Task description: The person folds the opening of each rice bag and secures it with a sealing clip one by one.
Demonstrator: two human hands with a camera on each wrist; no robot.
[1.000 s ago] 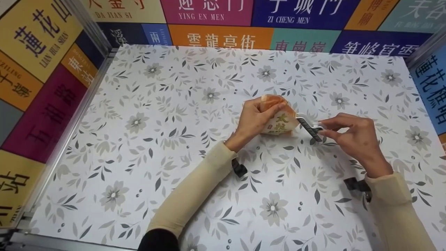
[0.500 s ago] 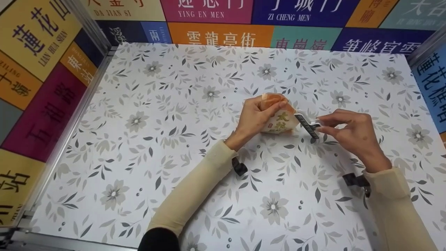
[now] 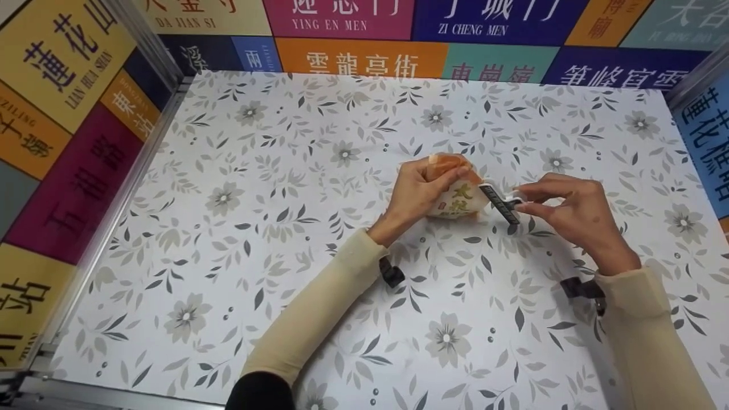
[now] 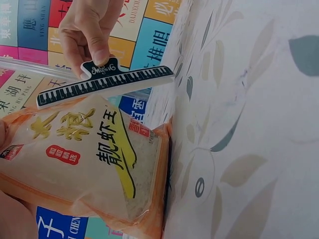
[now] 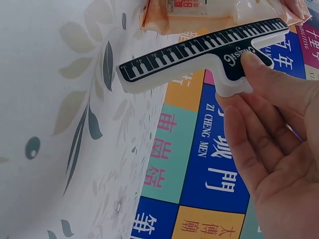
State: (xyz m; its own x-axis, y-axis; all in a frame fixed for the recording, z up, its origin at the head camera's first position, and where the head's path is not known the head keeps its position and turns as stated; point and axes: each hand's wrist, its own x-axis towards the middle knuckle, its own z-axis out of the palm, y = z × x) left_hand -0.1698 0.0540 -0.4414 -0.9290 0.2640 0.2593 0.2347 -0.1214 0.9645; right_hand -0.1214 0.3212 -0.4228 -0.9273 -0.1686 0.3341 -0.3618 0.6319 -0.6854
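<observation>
A small rice bag, orange-edged with a pale printed front, stands on the table with its top gathered in my left hand. To its right, my right hand pinches a sheet-music clip between thumb and fingers. Black-and-white piano keys run along the clip's long edge, and its handle bears the word "Music". In the left wrist view the clip overlaps the bag's upper side. From the right wrist, the thumb lies on the clip's black handle.
A white table with a grey leaf and flower print lies under both hands. Coloured panels with large characters rise along its back and sides. A metal rail runs along the left edge. Dark wrist mounts hang below the cuffs.
My right hand and the music clip have moved slightly up and left, closer in against the rice bag's side. The left hand keeps its place on the bag.
</observation>
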